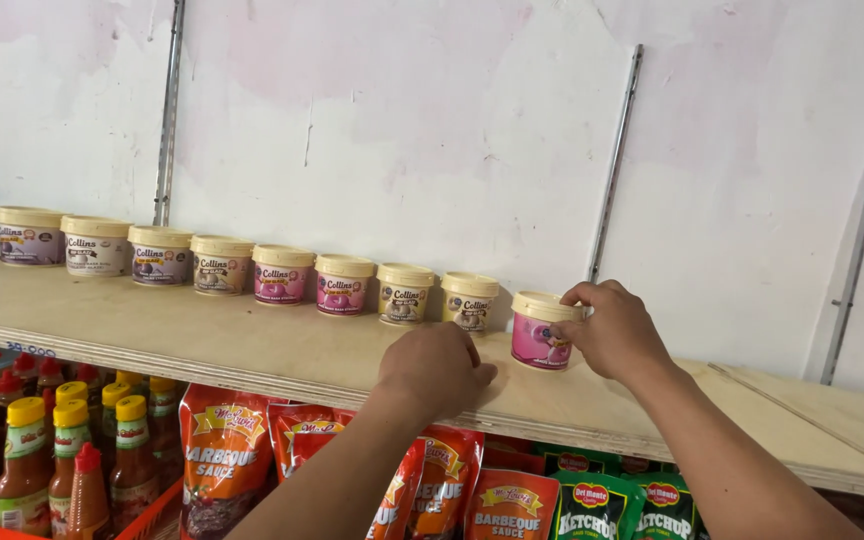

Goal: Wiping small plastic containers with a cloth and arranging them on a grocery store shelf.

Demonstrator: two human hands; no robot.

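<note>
**poster1:** Right hand is curled around a tub, fingers over the lid edge, thumb side hidden, so it's a closed grip on it. Tub sits on the shelf, at the right end of the row and a bit forward of it, close to the wall.

**poster2:** What's the tub look like?

**poster1:** Small, round, cream lid, pink label with something purple pictured on it. Lid's on, so can't see what's inside.

**poster2:** And the other hand?

**poster1:** Left hand is a loose fist, knuckles down on the shelf near the front edge, just left of the tub. Nothing in it that I can see.

**poster2:** How many tubs total?

**poster1:** Nine. Eight in the line along the wall plus the held one. All cream lids, labels go purple, white, purple, tan, pink, pink, yellow, yellow.

**poster2:** Anything below?

**poster1:** Yeah, under the shelf: sauce pouches, four red-orange ones showing, and two green ketchup pouches on the right. On the left a red crate holds bottles, some yellow caps, some red. Too crowded and cut off to count them properly.
</note>
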